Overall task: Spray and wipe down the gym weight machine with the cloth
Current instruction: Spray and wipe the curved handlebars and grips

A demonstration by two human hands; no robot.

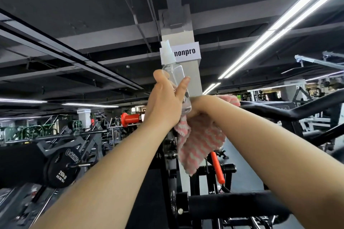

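Note:
My left hand [164, 101] grips a clear plastic spray bottle [176, 74] with a white nozzle, held upright high in front of me. Beside it, my right hand [202, 107] clutches a pink-and-white striped cloth [200, 141] that hangs down in folds; the fingers are hidden behind the cloth and the bottle. Both hands meet above the black frame of the weight machine [195, 178], whose padded bar [232, 206] runs across the lower right. A black curved handle arm [279, 110] extends right from behind the cloth.
A white pillar [191, 80] with a sign stands straight ahead. A 20 kg plate [64, 166] sits on a bar at the lower left. An orange lever [217, 168] hangs on the machine and an orange roller [130, 118] lies behind. More gym machines fill both sides.

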